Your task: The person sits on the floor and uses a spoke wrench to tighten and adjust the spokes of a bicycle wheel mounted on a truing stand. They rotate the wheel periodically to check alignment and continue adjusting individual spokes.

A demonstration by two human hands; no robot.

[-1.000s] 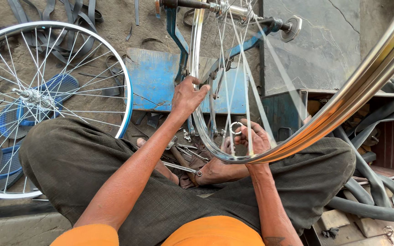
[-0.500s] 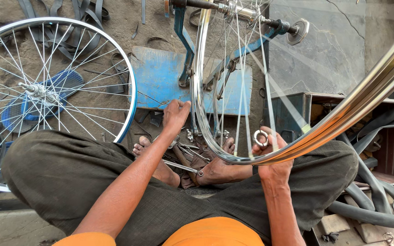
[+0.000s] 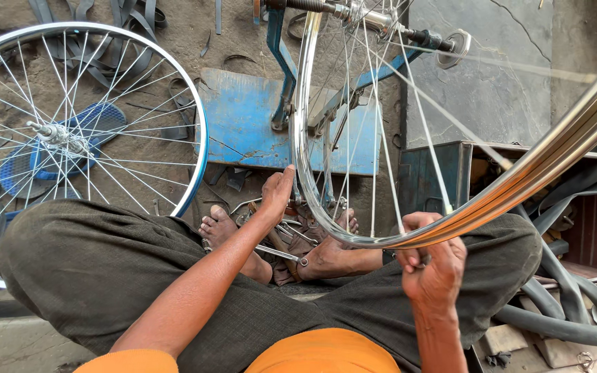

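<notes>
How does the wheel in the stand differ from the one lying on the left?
The stand wheel is upright, seen edge-on, its axle clamped in the blue stand; the left wheel lies tilted against the ground, seen face-on. The left hand touches the stand wheel's rim and the right hand is at its spokes; nobody touches the left wheel. Both have shiny metal rims, thin spokes and no tyre.

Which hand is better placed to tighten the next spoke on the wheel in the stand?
Probably the right hand: its fingers are closed at the rim where a spoke meets it. The left hand only rests open against the rim's side.
</notes>
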